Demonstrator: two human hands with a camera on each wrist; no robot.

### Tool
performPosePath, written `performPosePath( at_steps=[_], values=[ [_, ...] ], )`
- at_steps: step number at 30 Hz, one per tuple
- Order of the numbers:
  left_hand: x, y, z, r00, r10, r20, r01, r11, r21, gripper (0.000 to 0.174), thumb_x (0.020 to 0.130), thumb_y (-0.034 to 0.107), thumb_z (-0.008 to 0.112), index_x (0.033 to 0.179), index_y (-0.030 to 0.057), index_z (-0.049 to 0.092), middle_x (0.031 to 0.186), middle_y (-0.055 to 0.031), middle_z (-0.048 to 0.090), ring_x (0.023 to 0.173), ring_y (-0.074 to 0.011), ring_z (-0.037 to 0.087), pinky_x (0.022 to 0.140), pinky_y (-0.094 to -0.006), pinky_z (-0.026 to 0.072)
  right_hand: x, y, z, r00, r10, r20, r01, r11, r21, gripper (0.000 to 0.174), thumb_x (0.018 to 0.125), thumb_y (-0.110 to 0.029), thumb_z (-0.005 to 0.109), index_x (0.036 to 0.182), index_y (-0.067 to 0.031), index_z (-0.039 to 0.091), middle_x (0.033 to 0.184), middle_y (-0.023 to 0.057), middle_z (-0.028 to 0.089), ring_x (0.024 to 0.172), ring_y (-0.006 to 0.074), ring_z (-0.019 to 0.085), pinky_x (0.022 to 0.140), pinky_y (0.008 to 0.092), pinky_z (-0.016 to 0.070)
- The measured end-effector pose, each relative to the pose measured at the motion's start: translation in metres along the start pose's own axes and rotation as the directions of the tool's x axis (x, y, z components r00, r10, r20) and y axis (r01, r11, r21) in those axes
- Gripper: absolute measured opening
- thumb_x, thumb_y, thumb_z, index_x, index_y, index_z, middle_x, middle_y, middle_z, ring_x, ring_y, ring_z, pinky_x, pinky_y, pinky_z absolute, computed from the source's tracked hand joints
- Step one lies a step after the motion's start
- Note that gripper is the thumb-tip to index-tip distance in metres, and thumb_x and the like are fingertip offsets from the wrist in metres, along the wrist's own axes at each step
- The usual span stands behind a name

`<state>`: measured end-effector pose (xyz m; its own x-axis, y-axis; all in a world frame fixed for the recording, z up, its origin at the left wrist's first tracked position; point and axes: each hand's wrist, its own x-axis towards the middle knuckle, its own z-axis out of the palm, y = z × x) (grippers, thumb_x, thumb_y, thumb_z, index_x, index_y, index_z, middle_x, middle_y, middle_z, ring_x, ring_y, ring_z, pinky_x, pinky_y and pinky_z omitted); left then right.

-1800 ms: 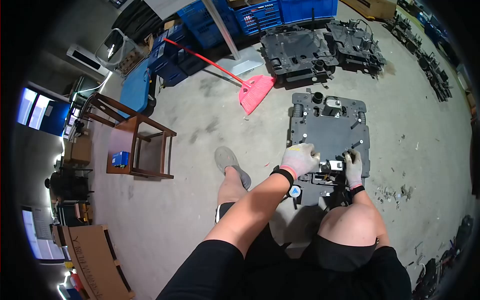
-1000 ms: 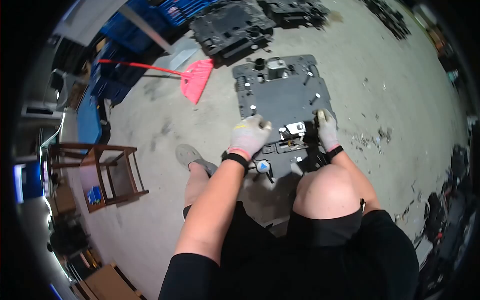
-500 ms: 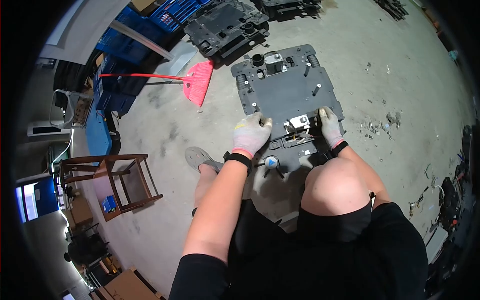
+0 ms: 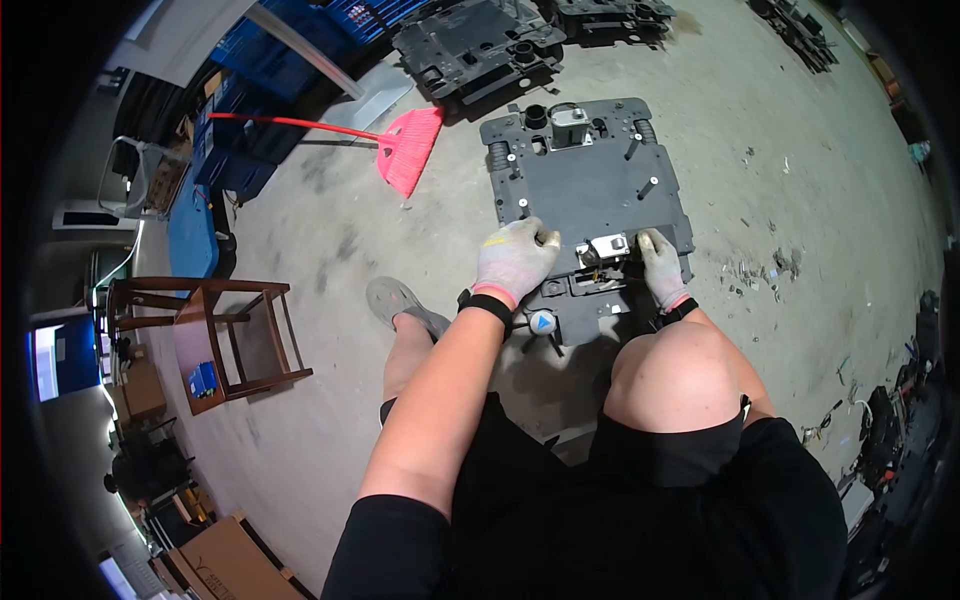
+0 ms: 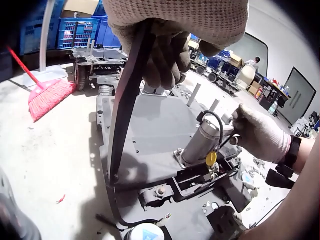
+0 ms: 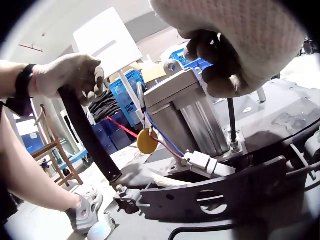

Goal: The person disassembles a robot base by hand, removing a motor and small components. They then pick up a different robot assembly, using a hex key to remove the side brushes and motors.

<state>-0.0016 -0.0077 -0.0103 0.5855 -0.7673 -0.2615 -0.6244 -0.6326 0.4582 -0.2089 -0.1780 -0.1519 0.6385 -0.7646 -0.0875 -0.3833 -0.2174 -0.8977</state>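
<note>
A flat dark grey chassis [image 4: 580, 190] lies on the floor before me. My gloved left hand [image 4: 516, 256] grips the top of a dark upright bar [image 5: 129, 100] that rises from the chassis's left side. My gloved right hand [image 4: 660, 268] has its fingers curled round the top of a thin black rod [image 6: 231, 120]. The rod's lower end stands at a bolt [image 6: 234, 146] beside a silver motor-like unit [image 6: 187, 112]; its upper end is hidden in the hand. A yellow round tag [image 6: 147, 141] and a white connector [image 6: 207, 165] hang on the unit's wires.
A pink broom [image 4: 408, 152] lies to the left, near blue crates [image 4: 285, 45]. Another chassis [image 4: 475, 50] rests beyond. A wooden chair [image 4: 235, 335] stands left, and metal scraps [image 4: 765, 270] litter the floor at right. My knee [image 4: 672, 385] is close behind the right hand.
The head view has turned, so the chassis and broom appear farther left and higher. Both hands have stayed at about the same places on the chassis.
</note>
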Motion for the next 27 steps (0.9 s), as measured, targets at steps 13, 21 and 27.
performPosePath(
  at_steps=[13,21,27],
  values=[
    [-0.005,-0.003,-0.008,1.0,0.007,0.014,-0.006,0.999,-0.04,0.037,0.088,0.038,0.053,0.094,0.0042,0.067,0.101,-0.0191,0.067,0.098,-0.0348,0.063,0.088,-0.0439,0.049,0.001,0.0,0.008,0.994,0.097,-0.04,-0.064,0.864,0.5,0.033,0.104,-0.019,0.038,0.123,0.0024,0.055,0.109,0.0127,0.063,0.099,0.0204,0.061,0.092,0.0327,0.0491],
    [-0.007,-0.007,-0.005,1.0,0.016,-0.005,-0.017,0.996,-0.083,0.038,0.088,0.037,0.054,0.096,0.0031,0.067,0.102,-0.0194,0.067,0.097,-0.0343,0.064,0.09,-0.0435,0.0495,0.018,0.0,0.007,0.985,0.137,0.109,-0.175,0.746,0.643,0.031,0.104,-0.028,0.039,0.112,-0.0034,0.056,0.097,0.0064,0.058,0.086,0.0149,0.055,0.076,0.0297,0.0477],
    [-0.009,-0.006,-0.006,1.0,0.011,0.003,-0.011,0.997,-0.072,0.037,0.089,0.037,0.052,0.096,0.0041,0.067,0.101,-0.0183,0.068,0.097,-0.0331,0.065,0.088,-0.0426,0.0505,0.02,-0.004,0.015,0.966,0.206,0.157,-0.252,0.61,0.752,0.028,0.103,-0.033,0.043,0.094,-0.0088,0.053,0.083,0.0017,0.052,0.076,0.0127,0.049,0.068,0.0291,0.0416]
  ],
)
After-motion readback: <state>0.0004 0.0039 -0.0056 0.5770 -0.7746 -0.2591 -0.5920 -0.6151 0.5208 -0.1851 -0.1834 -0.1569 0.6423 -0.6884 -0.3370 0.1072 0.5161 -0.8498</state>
